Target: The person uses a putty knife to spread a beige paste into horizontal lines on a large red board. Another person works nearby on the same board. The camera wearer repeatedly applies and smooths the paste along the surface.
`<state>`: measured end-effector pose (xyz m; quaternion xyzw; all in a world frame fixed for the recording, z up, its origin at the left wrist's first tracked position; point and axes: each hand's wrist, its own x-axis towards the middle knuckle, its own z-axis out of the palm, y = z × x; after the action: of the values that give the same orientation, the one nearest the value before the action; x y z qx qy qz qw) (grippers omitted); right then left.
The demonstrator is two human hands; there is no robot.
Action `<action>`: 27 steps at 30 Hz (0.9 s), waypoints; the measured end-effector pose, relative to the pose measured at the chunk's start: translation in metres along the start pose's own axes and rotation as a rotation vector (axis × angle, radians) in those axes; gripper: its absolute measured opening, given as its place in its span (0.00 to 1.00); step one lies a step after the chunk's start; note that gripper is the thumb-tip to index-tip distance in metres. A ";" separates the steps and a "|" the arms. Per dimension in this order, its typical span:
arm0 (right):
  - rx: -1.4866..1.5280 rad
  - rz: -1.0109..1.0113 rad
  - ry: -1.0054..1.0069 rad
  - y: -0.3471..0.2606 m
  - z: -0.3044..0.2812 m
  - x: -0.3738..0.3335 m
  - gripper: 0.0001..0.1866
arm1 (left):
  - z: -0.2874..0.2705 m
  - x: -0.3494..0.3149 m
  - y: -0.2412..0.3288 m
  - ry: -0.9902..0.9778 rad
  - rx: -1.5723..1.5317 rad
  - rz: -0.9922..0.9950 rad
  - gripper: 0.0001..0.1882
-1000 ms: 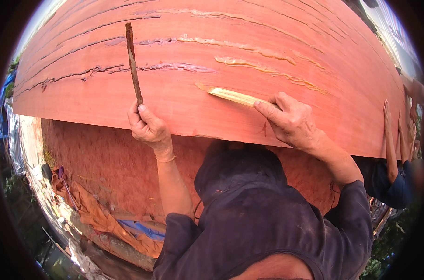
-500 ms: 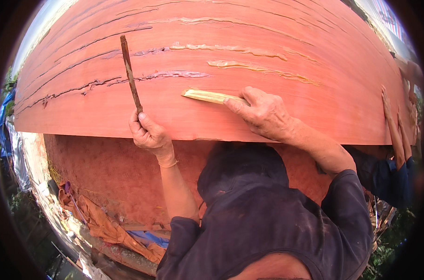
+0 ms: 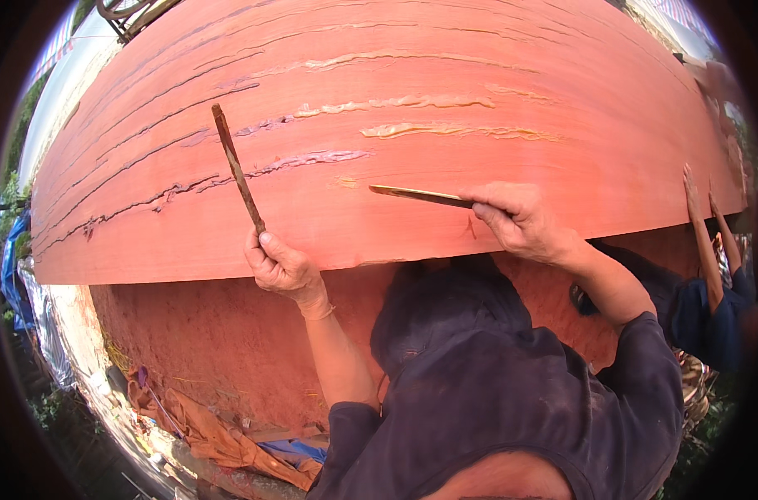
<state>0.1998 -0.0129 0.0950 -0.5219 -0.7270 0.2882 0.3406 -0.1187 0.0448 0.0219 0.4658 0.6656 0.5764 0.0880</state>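
Observation:
My left hand [image 3: 283,267] is closed around the lower end of a thin, dark brown stick [image 3: 237,167], which points up across a large curved red-orange surface [image 3: 254,225]. My right hand [image 3: 521,218] grips a narrow flat spatula-like strip [image 3: 421,196], seen nearly edge-on with a yellowish upper edge. Its tip lies just right of a small yellow smear [image 3: 346,182]; whether it touches the surface I cannot tell. Above it run raised bands of yellowish paste [image 3: 454,131] and a pinkish paste line [image 3: 321,158]. Dark open cracks [image 3: 137,208] continue leftward.
Another person's hands [image 3: 702,217] rest against the surface at the far right. Its lower edge curves over a reddish, rough area [image 3: 220,333]. Brown cloth [image 3: 229,442] and a blue piece [image 3: 300,451] lie at lower left. Blue sheeting [image 3: 14,267] hangs at the left rim.
My right hand has drawn the strip rightward and turned it from flat to nearly edge-on, uncovering the yellow smear. My left hand still holds the stick. The whole view has shifted a little.

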 end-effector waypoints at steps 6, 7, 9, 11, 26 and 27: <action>0.490 0.701 0.089 0.013 -0.074 0.003 0.14 | -0.002 -0.001 -0.002 -0.027 0.054 0.006 0.13; 0.506 0.708 0.071 0.016 -0.083 0.014 0.15 | -0.002 -0.001 -0.003 -0.025 0.045 0.020 0.13; 0.511 0.724 0.034 0.023 -0.091 0.035 0.15 | 0.000 0.000 -0.003 -0.018 0.015 -0.002 0.13; 0.494 0.727 -0.003 0.031 -0.091 0.055 0.16 | 0.002 -0.001 -0.002 0.002 0.046 0.040 0.13; 0.268 0.364 -0.140 0.051 -0.065 0.136 0.14 | 0.006 -0.001 0.004 0.029 0.123 0.086 0.12; 0.253 0.372 -0.175 0.053 -0.063 0.145 0.14 | 0.005 -0.002 0.005 0.026 0.104 0.061 0.12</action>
<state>0.2478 0.1454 0.1200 -0.5729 -0.6032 0.4791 0.2799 -0.1120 0.0464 0.0234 0.4822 0.6813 0.5494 0.0373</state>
